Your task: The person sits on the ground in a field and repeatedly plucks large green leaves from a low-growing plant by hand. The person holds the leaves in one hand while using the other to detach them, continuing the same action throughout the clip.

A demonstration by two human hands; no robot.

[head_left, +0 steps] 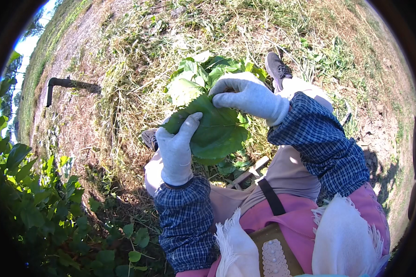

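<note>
Between my two white-gloved hands is a large green leaf [219, 134] with a toothed edge, spread out above my lap. My left hand [178, 150] pinches its left side, the thumb lying on top and the fingers hidden beneath. At the leaf's upper edge, my right hand [252, 98] is closed with thumb and forefinger together on it. Just beyond, on the ground, lies a pile of similar leaves [189, 76], some pale side up. Whether more than one leaf is in my grip, I cannot tell.
Dry cut grass [134, 60] covers the ground around the pile. A dark bent pipe [62, 83] sticks up at the left. Leafy green bushes [37, 198] fill the lower left. My shoe [278, 69] rests right of the pile, and a wooden piece [249, 173] shows between my legs.
</note>
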